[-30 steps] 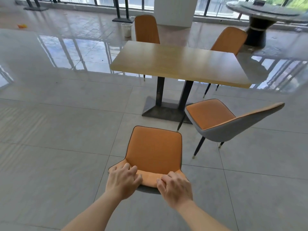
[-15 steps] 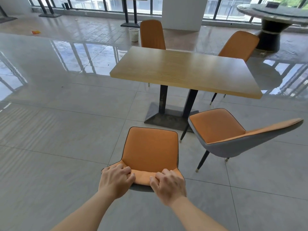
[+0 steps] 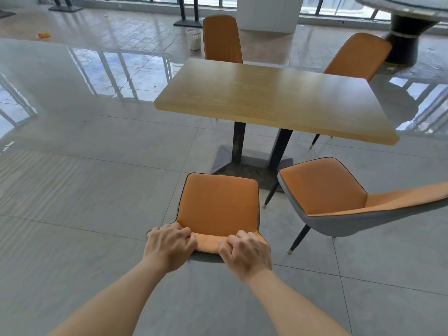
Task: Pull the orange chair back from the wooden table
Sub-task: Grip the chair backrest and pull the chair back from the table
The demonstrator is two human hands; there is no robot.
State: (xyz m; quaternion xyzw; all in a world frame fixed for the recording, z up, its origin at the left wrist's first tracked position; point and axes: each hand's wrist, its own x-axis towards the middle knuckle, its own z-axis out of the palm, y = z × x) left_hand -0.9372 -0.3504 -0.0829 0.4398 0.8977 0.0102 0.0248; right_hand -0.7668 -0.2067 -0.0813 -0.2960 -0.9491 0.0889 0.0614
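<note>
My left hand (image 3: 169, 246) and right hand (image 3: 246, 254) are both curled tight over the top edge of the orange chair (image 3: 218, 204) backrest, at 6 o'clock in my view. The seat sits clear of the wooden table (image 3: 271, 98), which stands at 12 o'clock, its near edge well apart from the seat front (the pedestal base shows between them). I judge the pull largely done; letting go is left

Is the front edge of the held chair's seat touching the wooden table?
Apart. The head view shows bare floor tile and the table's dark base between the chair seat's front edge and the wooden table. Both hands grip its backrest: left hand, right hand.
</note>
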